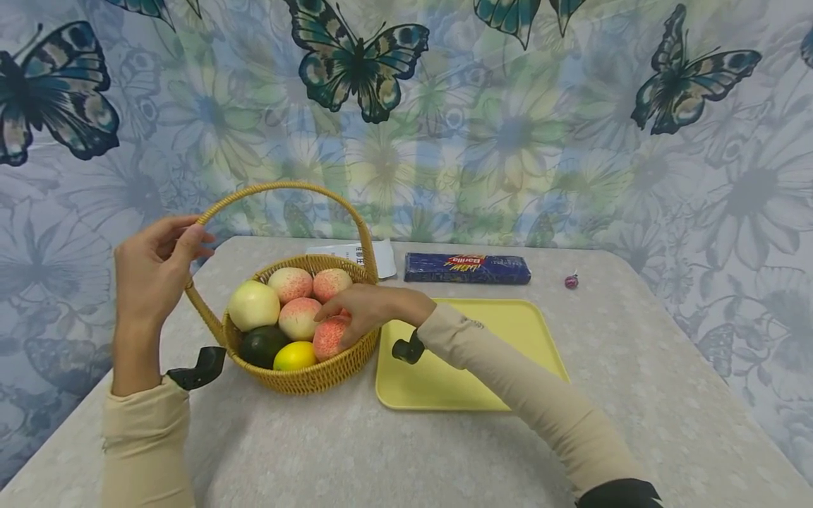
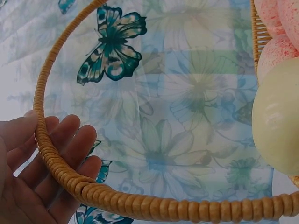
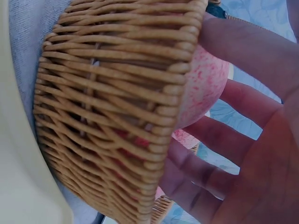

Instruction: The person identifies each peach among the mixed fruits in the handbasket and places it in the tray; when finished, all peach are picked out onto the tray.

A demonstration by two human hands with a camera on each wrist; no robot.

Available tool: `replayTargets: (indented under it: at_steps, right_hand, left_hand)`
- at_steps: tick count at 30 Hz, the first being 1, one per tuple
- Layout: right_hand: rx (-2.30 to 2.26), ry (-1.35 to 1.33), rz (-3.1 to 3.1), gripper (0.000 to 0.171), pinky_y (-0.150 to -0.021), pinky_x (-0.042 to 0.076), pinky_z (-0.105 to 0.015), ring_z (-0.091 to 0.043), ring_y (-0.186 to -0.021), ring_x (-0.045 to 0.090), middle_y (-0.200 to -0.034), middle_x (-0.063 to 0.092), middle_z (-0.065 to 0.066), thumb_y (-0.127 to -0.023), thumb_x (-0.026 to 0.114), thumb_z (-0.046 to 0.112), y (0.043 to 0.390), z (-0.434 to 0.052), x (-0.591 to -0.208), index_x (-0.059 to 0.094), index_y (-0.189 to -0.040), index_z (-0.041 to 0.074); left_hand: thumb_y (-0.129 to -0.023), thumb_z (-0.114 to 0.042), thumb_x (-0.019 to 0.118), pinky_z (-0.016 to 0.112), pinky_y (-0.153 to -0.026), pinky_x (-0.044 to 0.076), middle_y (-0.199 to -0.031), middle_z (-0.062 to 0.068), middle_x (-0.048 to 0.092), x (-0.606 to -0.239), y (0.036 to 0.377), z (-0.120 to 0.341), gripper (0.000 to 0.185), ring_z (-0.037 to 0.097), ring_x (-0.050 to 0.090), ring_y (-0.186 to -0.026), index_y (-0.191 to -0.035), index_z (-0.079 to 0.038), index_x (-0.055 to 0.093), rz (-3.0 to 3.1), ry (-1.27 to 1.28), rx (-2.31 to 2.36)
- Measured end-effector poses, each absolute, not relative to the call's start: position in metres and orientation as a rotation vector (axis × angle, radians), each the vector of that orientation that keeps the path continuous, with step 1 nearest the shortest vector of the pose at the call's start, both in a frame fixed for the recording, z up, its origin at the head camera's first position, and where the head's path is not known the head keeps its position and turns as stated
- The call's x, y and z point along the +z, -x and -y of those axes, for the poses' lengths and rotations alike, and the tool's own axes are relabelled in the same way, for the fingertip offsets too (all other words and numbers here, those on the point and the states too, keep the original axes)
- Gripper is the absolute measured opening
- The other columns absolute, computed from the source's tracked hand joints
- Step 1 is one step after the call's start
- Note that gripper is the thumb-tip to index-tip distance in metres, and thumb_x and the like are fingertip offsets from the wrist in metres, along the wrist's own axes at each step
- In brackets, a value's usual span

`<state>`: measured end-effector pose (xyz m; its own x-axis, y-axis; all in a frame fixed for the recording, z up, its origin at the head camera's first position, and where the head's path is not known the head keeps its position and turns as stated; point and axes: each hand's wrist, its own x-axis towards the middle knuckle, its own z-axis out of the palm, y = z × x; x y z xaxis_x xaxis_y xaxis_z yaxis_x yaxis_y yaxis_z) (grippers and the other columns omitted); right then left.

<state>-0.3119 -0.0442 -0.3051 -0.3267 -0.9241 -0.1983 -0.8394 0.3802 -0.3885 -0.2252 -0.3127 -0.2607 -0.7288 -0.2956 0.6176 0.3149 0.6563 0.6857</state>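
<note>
Looking down from the head cam you get the whole layout: wicker basket (image 1: 298,367) on the table (image 1: 406,437), just left of a yellow tray (image 1: 470,381). The wrist cams only give close-ups. Inside the basket sit several speckled pink peaches, a pale apple (image 1: 253,305), a dark avocado (image 1: 262,344) and a lemon (image 1: 295,356). The left hand (image 1: 152,271) has its fingers lightly curled round the basket handle (image 1: 286,188), and the left wrist view shows them pretty relaxed behind it. The right hand (image 1: 371,307) reaches over the rim with fingers curled on a pink peach (image 1: 330,337); it's probably a proper grip, but the right wrist view is too blurry to be sure.
</note>
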Motion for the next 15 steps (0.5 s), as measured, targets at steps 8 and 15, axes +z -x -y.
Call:
replayTargets:
  at_steps: [8, 15]
  right_hand:
    - [-0.299, 1.556, -2.263, 0.054, -0.084, 0.042, -0.022, -0.009, -0.099, 0.053, -0.128, 0.059, 0.004, -0.084, 0.072, 0.03, 0.3146, 0.0431, -0.3061, 0.056, -0.134, 0.019]
    - [-0.327, 1.589, -2.245, 0.052, -0.081, 0.041, -0.022, -0.011, -0.093, 0.05, -0.124, 0.059, 0.004, -0.084, 0.069, 0.027, 0.313, 0.0408, -0.3071, 0.056, -0.133, 0.018]
  left_hand:
    - [-0.097, -0.023, 0.058, 0.007, -0.066, 0.046, -0.082, -0.024, 0.062, -0.2609, 0.2258, 0.3131, 0.033, -0.01, 0.062, -0.068, -0.121, -0.003, 0.065, 2.141, 0.008, -1.069]
    - [-0.097, -0.023, 0.058, 0.008, -0.064, 0.045, -0.081, -0.026, 0.061, -0.2612, 0.226, 0.3129, 0.032, -0.01, 0.062, -0.068, -0.121, -0.003, 0.065, 2.141, 0.007, -1.061]
